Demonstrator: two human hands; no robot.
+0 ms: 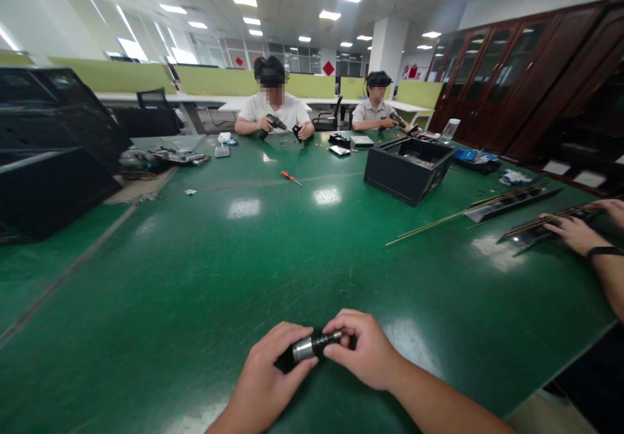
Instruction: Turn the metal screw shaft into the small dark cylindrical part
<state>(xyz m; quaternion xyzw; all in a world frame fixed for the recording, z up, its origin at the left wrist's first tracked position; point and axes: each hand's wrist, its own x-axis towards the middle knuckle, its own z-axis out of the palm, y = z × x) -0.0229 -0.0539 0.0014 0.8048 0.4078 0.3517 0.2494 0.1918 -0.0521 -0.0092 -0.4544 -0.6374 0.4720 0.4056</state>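
Observation:
Low over the green table in front of me is a small cylindrical metal part (pixel 304 349), silver at its thicker end, with a black ringed middle and a thin silver shaft pointing right. Its exact kind I cannot make out. My left hand (pixel 273 362) is closed around the silver end, thumb below and fingers above. At the shaft end, the thumb and fingers of my right hand (pixel 363 349) close around the black section and the tip. The part lies nearly level, tilted slightly up to the right.
An orange screwdriver (pixel 289 176) lies mid-table. A black metal case (pixel 409 171) stands behind it to the right, near thin brass rods (pixel 424 229). Another person's hands (pixel 575 231) work at the right. Two people with power drills (pixel 275 122) sit opposite. Dark equipment (pixel 53 187) fills the left.

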